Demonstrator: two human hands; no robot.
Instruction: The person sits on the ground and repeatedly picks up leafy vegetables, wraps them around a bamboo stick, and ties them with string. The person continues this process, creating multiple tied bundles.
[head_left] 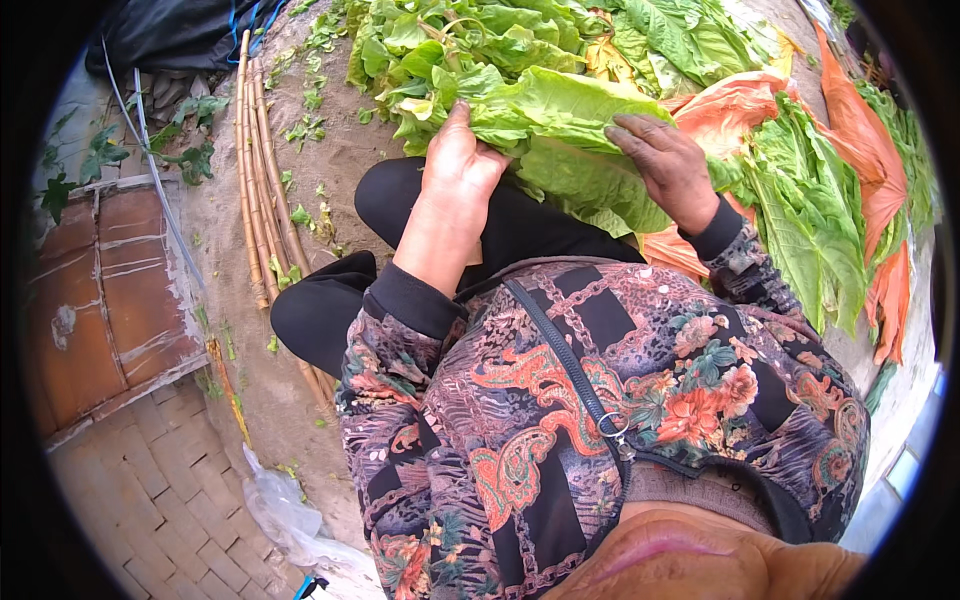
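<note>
Across my lap I hold several large green leaves (580, 110), long and broad with pale ribs. My left hand (462, 160) grips them at the stem end, its fingers hidden behind the leaves. On the right, my right hand (662, 165) closes over their upper edge, fingers curled on the leaf surface. Beyond my hands lies a heap of similar leaves (520, 30), some yellowed. More long leaves (805, 205) rest to the right on orange cloth or sheeting (865, 140).
Several bamboo poles (262, 180) lie on the sandy ground at left, with leaf scraps around them. Farther left are a brown panel (110, 300), brick paving (170, 490) and a clear plastic bag (285, 510). Black sheeting (180, 35) lies at the far left.
</note>
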